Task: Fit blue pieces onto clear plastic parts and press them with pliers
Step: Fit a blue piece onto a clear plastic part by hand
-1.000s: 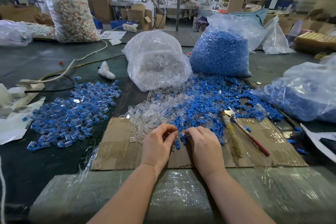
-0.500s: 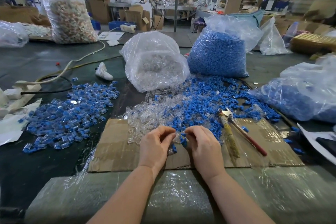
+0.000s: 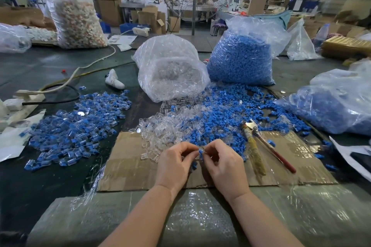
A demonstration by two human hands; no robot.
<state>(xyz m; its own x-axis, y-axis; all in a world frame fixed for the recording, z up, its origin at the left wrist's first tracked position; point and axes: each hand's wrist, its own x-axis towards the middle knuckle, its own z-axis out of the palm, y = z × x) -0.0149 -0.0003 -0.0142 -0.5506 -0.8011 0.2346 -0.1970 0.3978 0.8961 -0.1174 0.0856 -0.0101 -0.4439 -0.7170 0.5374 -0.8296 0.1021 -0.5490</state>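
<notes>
- Two small parts sit between my hands: a blue piece [image 3: 200, 152] pinched at my fingertips, and what looks like a clear plastic part beside it, though the clear one is too small and glassy to make out well.
- My left hand [image 3: 175, 163] is curled, thumb and forefinger nipping the blue piece from the left; my right hand [image 3: 224, 164] is curled too, its fingertips meeting the same spot from the right, raised just above the cardboard [image 3: 128, 168] on the worktop.
- I judge both parts very light, stiff and a bit slick, easy to flick away, so I take them by their flat sides with fingertips only and keep the open end of the clear one facing the blue one.
- Brittle clear plastic could crack if squeezed crooked, so the pliers [image 3: 261, 146], lying untouched just right of my hands, should bite squarely.
- Loose clear parts [image 3: 160, 132] and blue pieces [image 3: 220, 118] lie heaped just beyond my hands; a pile of joined ones [image 3: 76, 130] lies well to the left.
- Compared with a second ago, my hands have lifted off the heap and drawn together, and the blue piece now shows between the fingertips.
</notes>
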